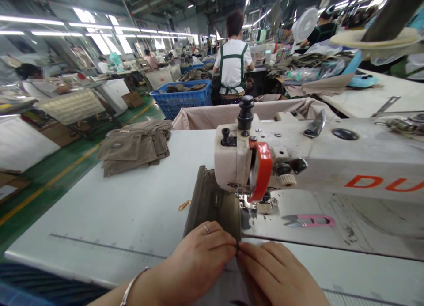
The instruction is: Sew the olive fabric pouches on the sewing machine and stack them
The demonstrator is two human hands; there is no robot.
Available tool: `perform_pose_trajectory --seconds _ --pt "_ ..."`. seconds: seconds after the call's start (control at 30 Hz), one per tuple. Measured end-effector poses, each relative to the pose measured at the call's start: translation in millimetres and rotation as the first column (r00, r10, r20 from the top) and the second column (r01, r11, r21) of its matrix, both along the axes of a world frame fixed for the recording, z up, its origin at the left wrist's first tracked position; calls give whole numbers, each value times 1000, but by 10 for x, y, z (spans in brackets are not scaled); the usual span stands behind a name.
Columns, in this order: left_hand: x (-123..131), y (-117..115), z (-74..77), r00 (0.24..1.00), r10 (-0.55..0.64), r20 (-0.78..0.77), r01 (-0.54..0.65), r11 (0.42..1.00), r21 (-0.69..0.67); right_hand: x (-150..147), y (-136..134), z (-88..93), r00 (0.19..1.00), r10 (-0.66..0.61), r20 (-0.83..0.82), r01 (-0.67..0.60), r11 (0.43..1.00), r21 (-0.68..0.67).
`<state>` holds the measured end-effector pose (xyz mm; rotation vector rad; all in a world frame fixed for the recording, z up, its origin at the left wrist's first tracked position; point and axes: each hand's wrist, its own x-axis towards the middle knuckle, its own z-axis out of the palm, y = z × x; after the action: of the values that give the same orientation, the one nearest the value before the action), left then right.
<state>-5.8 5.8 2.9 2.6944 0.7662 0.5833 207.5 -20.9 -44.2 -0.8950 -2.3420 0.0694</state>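
Observation:
A dark olive fabric pouch [217, 204] with a small label lies flat on the white table, its right edge running under the presser foot [247, 202] of a sewing machine [314, 147]. At the pouch's near right corner, my left hand [202, 257] pinches the edge between thumb and fingers. Against the same corner, my right hand [278, 270] is closed, fingertips pressed on the fabric edge. The two hands almost touch there. Part of the pouch's near end is hidden beneath them.
Pink thread snips [309, 221] lie on the machine bed at right. A small orange-brown zipper pull [184, 205] rests left of the pouch. Stacked olive pouches [135, 145] sit at the table's far left. Beyond stand a fabric-lined bin [198, 116], a blue crate [182, 98] and a seated person [232, 61].

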Motion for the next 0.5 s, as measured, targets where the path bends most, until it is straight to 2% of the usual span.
perform_pose_trajectory --seconds 0.17,0.5 --pt "-35 125 -39 1000 12 2 -12 1000 -10 16 108 120 998 20 51 -16 997 -79" --pt "-47 416 -122 999 -20 -28 22 997 78 -37 326 260 991 -30 127 57 974 -219"
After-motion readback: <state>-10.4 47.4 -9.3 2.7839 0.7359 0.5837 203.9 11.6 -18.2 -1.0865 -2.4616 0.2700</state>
